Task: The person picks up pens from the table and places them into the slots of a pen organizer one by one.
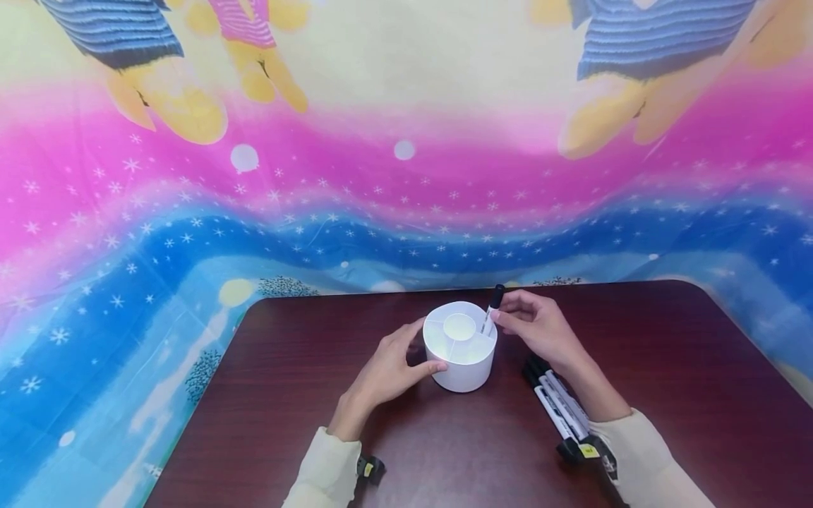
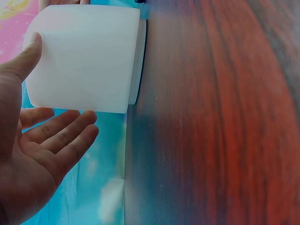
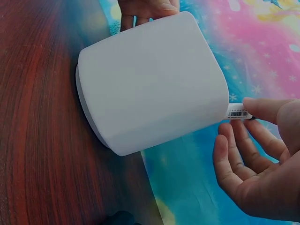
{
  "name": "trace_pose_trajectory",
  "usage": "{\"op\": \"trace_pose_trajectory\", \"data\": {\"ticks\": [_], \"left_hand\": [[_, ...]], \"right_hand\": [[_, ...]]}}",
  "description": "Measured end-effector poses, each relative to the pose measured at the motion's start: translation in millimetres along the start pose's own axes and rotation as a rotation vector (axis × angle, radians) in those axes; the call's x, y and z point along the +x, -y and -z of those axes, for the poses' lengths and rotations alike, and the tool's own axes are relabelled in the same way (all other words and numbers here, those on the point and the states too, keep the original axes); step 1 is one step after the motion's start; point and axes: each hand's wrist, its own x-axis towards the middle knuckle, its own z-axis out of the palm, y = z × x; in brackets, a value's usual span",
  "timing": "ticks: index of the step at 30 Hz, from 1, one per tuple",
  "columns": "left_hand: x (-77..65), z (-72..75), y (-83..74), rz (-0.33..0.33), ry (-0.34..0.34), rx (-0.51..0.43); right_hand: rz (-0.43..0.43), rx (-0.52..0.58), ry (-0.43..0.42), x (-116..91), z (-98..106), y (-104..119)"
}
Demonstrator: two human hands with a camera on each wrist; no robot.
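A round white desk organizer (image 1: 461, 374) with several compartments around a central cup stands upright on the table. My left hand (image 1: 387, 363) holds its left side, the thumb against the front and the fingers toward the back; in the left wrist view the fingers (image 2: 70, 136) are fairly straight, near the wall. At the far right of the rim, my right hand (image 1: 536, 328) pinches a white marker with a black cap (image 1: 497, 296). The marker stands slightly tilted, cap up, its lower end inside a right-hand compartment. In the right wrist view, a barcode shows on the marker (image 3: 237, 112) between thumb and fingers.
Several black-capped white markers (image 1: 559, 402) lie side by side on the dark wooden table (image 1: 286, 395), beneath the right forearm. A colorful patterned cloth (image 1: 406, 197) hangs behind the table's far edge. Each wrist carries a small black device.
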Motion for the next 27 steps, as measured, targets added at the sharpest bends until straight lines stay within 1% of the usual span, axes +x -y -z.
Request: {"op": "trace_pose_trajectory", "data": {"ticks": [4,9,15,27], "left_hand": [[-0.4,-0.4,1.1,0.015,0.004,0.007],[-0.6,-0.5,1.5,0.014,0.003,0.010],[-0.5,-0.5,1.0,0.013,0.002,0.010],[0.0,-0.1,0.9,0.002,0.006,0.007]], "right_hand": [[-0.003,-0.022,0.008,-0.1,-1.6,-1.2],[0.003,-0.041,0.024,-1.0,-1.9,-0.7],[0.022,-0.037,0.023,-2.6,4.7,1.0],[0.010,-0.066,0.051,-3.9,10.6,2.3]]}}
